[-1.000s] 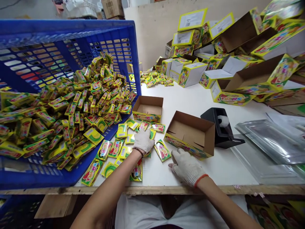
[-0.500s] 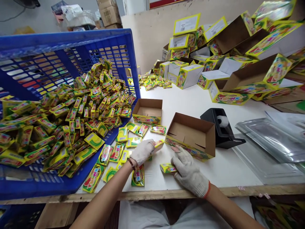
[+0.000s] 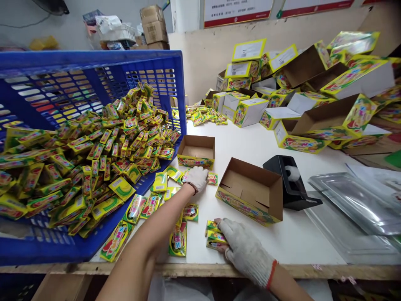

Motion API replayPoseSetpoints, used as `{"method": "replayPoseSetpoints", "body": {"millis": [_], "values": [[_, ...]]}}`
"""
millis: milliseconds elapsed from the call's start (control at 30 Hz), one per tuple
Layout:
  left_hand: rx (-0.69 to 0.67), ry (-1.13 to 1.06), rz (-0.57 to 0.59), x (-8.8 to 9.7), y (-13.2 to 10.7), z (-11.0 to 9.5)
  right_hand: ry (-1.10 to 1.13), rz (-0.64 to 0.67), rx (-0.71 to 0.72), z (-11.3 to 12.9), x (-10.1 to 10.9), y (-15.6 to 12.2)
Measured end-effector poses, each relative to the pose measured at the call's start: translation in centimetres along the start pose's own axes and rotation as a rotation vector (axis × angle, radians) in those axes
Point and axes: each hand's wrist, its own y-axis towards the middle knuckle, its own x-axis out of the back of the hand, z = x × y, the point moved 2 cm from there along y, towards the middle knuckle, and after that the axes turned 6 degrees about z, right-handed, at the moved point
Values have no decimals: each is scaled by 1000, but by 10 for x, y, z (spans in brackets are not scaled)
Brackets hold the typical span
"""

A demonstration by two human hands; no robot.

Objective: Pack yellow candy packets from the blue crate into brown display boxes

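Both my hands wear white knit gloves. My left hand reaches forward and rests palm down on small yellow packets lying just in front of a small open carton; its fingers are curled over them. My right hand is near the table's front edge, closed around a small stack of yellow packets held against the white table. A larger open carton stands empty between the two hands. More loose packets lie scattered left of my left arm.
A tilted blue crate full of yellow packets spills onto the table at the left. A black tape dispenser stands right of the larger carton. Clear plastic sheets lie at the right. Many printed cartons are heaped at the back right.
My left hand moved forward from the packets near me to those by the small carton. My right hand drew back toward the table edge, and its stack of packets grew.
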Motion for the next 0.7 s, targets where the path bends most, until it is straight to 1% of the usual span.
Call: {"method": "replayPoseSetpoints", "body": {"millis": [100, 200, 300, 367, 433, 467, 500, 533, 567, 600, 633, 700], "values": [[29, 31, 31, -3, 4, 8, 87, -67, -20, -6, -10, -1], [25, 25, 40, 0, -9, 14, 157, -119, 3, -9, -18, -5], [21, -5, -24, 5, -38, 12, 138, -171, 38, -6, -17, -10], [-3, -29, -46, 5, -64, 3, 71, -249, 79, -3, -8, -16], [-75, -53, -14, 0, -92, -11, 13, -312, 117, -2, 6, -22], [-133, -71, 23, -4, -105, -20, 5, -301, 132, -2, 14, -24], [-203, -102, 71, -8, -115, -28, 17, -247, 135, -2, 21, -25], [-264, -146, 123, -11, -123, -34, 38, -157, 119, -2, 27, -25], [-283, -187, 162, -13, -126, -37, 60, -51, 92, -2, 31, -25], [-252, -217, 177, -13, -125, -36, 74, 50, 59, -1, 34, -24], [-174, -228, 165, -11, -120, -31, 77, 131, 28, 0, 36, -23], [78, -180, 68, -3, -103, -9, 61, 207, -9, 6, 36, -19]]}}
